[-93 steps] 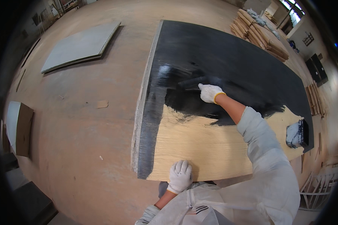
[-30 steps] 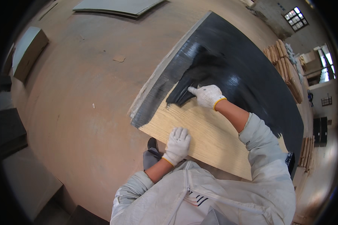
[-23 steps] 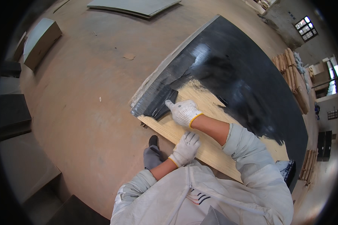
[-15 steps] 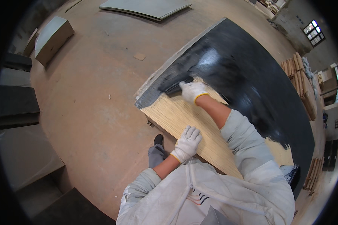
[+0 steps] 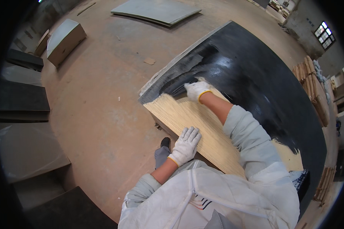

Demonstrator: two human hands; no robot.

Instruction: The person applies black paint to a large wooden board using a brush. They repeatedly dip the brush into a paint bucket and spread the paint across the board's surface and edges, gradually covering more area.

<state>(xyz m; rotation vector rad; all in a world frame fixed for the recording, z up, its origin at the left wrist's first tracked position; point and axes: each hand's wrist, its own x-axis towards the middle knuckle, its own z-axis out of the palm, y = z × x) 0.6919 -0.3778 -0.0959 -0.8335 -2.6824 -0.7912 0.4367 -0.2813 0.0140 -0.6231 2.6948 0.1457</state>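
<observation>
Before me lies a large wooden panel point(image 5: 197, 118), its near part bare pale grain, the rest covered by a wet-looking black coating point(image 5: 256, 57). My right hand point(image 5: 197, 91), in a white glove with a yellow cuff, is closed round a dark flat spreading tool point(image 5: 180, 88). That tool rests at the border between black and bare wood; its blade is blurred and merges with the coating. My left hand point(image 5: 185, 144), gloved too, lies with stretched fingers on the bare wood by the near edge and holds nothing.
A dark-smeared container point(image 5: 300, 183) stands near my right elbow. Grey boards point(image 5: 156, 11) lie on the floor beyond, a box-like block point(image 5: 66, 42) at far left. Dark and grey stacks point(image 5: 25, 99) line the left side; wrapped bundles point(image 5: 311, 89) stand at the right.
Dark streaks now show beyond my right hand, toward the panel's far left edge. The view has shifted slightly. My left hand still lies on the bare wood.
</observation>
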